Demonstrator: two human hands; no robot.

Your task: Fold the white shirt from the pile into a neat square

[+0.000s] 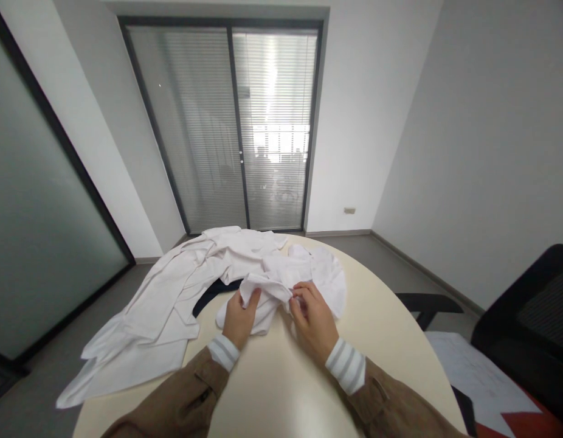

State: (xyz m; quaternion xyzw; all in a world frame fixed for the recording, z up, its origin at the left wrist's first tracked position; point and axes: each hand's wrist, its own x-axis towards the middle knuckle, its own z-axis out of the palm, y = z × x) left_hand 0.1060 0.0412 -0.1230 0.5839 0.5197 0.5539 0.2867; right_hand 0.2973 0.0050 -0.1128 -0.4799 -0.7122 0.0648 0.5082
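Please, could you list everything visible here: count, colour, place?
White garment: 1, white, in both hands
Garment heap: count unclear, white, table's left
Cloth: 1, navy, next to heap
Table: 1, cream, beneath garments
Blinds-covered glazing: 2 panes, grey, ahead
Frosted panel: 1, greenish grey, far left
Wall plate: 1, beige, far wall
Office chair: 1, black, right
Flat things: count unclear, white and red, lower right
Walls: several, pale, around
Floor: 1, grey, below
Sleeves: 2, brown, bottom
Cuffs: 2, white-grey, wrists
Left hand: 1, bare, on garment
Right hand: 1, bare, on garment
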